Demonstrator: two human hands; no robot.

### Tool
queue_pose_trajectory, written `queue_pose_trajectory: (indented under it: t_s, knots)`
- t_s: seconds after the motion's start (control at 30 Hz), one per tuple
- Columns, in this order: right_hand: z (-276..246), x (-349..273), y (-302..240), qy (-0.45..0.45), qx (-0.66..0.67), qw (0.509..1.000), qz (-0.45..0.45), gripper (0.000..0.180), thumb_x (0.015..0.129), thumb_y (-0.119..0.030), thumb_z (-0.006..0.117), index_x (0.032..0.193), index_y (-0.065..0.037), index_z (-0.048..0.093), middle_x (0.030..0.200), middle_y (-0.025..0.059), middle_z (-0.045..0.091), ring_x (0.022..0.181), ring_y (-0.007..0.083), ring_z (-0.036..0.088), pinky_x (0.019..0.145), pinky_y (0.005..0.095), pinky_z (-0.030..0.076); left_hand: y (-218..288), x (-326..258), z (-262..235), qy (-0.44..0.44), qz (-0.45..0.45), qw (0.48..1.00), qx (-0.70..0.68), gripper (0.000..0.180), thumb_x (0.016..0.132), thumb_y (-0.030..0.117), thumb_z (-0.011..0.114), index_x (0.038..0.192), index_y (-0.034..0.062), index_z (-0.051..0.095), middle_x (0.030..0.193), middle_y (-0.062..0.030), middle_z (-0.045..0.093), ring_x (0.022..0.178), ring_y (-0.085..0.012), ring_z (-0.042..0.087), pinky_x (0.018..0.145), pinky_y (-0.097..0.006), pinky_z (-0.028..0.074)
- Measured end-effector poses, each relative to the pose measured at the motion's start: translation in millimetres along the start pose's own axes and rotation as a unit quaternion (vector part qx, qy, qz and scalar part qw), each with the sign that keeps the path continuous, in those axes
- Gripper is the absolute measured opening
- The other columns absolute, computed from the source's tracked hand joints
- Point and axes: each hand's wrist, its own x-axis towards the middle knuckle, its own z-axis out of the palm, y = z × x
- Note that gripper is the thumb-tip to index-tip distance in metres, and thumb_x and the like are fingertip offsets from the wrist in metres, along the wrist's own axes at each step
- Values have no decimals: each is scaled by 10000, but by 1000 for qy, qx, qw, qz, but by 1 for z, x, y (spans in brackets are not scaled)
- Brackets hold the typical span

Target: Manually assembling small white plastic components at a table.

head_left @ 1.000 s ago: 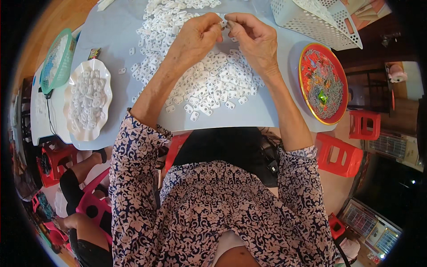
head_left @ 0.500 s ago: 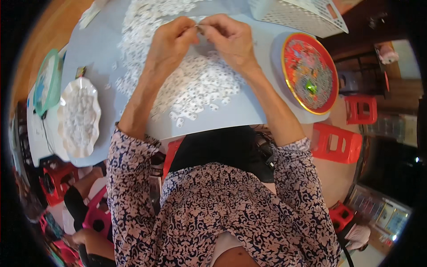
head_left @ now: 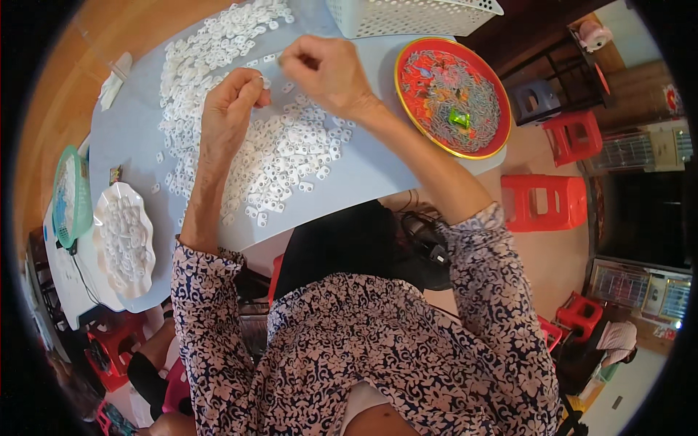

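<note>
- Left hand [head_left: 231, 102] pinched closed, thumb against forefinger, other fingers curled in; a small white piece [head_left: 265, 82] is gripped at the fingertips, above the table; right hand [head_left: 326, 73] loosely curled, apart from the left and a bit farther out; blurred, so whether anything is held in it cannot be told.
- White piece: judged light, stiff, probably hard plastic; smooth, so may be slippery in a pinch; not thought fragile; best taken by its outer edges, holes left clear; it is seen jutting rightward from the fingertips; mostly covered, so its long axis cannot be told.
- Loose white pieces [head_left: 287, 156] spread over the grey table [head_left: 134, 145], below and between the forearms; oblong, with dark holes; long axes pointed every way; near the table edge one is aimed roughly at the person, another laid roughly crosswise.
- Scalloped plate [head_left: 132, 291] to the left, heaped with white pieces; axes mixed.
- Red round tray [head_left: 469, 152] to the right; thin grey parts [head_left: 483, 109] strewn in it, green packet [head_left: 459, 118] on top.
- White perforated basket [head_left: 414, 18] at the far side; cut off by the frame.
</note>
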Motion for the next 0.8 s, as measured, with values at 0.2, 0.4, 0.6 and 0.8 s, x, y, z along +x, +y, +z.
queue_pose_trajectory:
  t_s: [0.2, 0.4, 0.6, 0.8]
  knots:
    - [-101, -1, 18, -19, -243, 970, -26, 130, 807, -137, 630, 837, -11, 645, 632, 80, 618, 562, 109, 571, 549, 269, 463, 1, -1, -3, 18, -7, 1000, 2, 181, 907, 164, 530, 916, -4, 597, 726, -13, 568, 715, -97, 518, 698, -243, 415]
    - [-172, -16, 50, -78, -331, 940, -1, 117, 813, -111, 610, 879, -25, 654, 651, 104, 635, 581, 171, 612, 577, 292, 487, 0, -1, -5, 6, 9, 1000, 16, 180, 904, 173, 530, 906, 10, 606, 721, -9, 561, 713, -98, 511, 695, -242, 408]
    - [-165, -25, 62, -141, -320, 935, -66, 141, 838, -63, 574, 957, -22, 638, 750, 92, 648, 594, 156, 607, 578, 301, 494, 0, -1, -8, -6, -12, 1000, 28, 195, 926, 176, 499, 954, 10, 597, 723, -5, 522, 758, -118, 482, 782, -258, 392]
    - [-179, -27, 60, -137, -301, 943, 36, 138, 808, -46, 584, 926, -17, 649, 763, 106, 657, 673, 182, 626, 629, 317, 497, 1, -2, -6, -5, -12, 999, 45, 194, 924, 170, 500, 948, 4, 598, 722, -5, 526, 748, -113, 481, 777, -256, 390]
